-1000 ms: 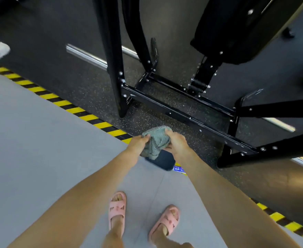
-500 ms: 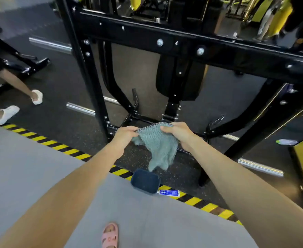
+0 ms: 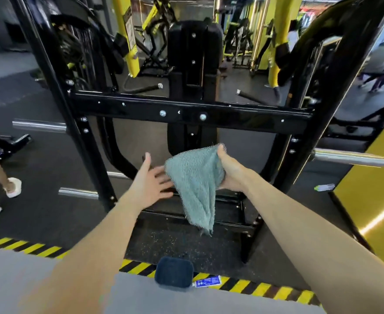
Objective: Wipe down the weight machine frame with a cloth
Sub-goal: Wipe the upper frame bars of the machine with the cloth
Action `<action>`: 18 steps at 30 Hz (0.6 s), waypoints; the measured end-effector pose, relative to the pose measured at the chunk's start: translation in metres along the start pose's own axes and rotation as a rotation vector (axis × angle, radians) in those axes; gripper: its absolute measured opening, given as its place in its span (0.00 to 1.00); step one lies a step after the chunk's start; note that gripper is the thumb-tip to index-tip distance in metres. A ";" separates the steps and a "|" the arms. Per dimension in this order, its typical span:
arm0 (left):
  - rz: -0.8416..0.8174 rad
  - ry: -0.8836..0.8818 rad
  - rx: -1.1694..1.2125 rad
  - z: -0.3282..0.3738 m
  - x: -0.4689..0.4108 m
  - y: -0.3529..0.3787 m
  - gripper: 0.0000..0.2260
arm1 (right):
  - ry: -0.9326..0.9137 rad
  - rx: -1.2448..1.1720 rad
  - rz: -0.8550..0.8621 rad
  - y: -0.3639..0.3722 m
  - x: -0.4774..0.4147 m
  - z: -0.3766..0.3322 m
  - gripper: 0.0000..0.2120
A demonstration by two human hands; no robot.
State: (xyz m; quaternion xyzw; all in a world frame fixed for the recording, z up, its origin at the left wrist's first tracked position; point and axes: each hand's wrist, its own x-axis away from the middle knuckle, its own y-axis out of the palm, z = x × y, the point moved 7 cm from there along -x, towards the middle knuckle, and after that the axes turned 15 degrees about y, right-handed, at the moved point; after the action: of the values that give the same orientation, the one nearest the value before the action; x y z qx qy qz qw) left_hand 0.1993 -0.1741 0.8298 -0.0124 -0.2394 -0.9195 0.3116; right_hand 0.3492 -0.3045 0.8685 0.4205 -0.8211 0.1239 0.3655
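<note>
A nubbly teal cloth (image 3: 195,184) is gripped in the right hand (image 3: 230,175); the left hand (image 3: 150,182) is spread open, perhaps touching it.

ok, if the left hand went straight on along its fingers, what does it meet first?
Probably the cloth, hanging from the right hand; the fingers of the open left hand point at its near edge. Depth is unclear.

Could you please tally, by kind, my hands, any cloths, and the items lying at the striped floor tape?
Hands: 2, the left hand and the right hand
Cloth: 1
Dark blue pouch: 1
Small tube: 1
Total: 5
</note>
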 end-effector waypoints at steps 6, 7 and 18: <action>-0.208 -0.193 0.070 -0.047 0.007 0.029 0.28 | 0.078 -0.151 0.016 0.015 -0.014 0.001 0.35; -0.175 -0.123 0.019 -0.036 -0.002 0.021 0.18 | 0.086 -0.137 0.027 0.012 -0.015 0.000 0.31; 0.130 -0.067 -0.644 0.022 -0.089 -0.082 0.10 | 0.141 0.153 0.119 0.001 -0.036 -0.004 0.40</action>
State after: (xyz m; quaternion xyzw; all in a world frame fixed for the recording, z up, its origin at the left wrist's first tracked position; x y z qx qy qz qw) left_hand 0.2208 -0.0567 0.7986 -0.1557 0.0548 -0.9252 0.3417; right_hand 0.3639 -0.2806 0.8462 0.3882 -0.8050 0.2370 0.3810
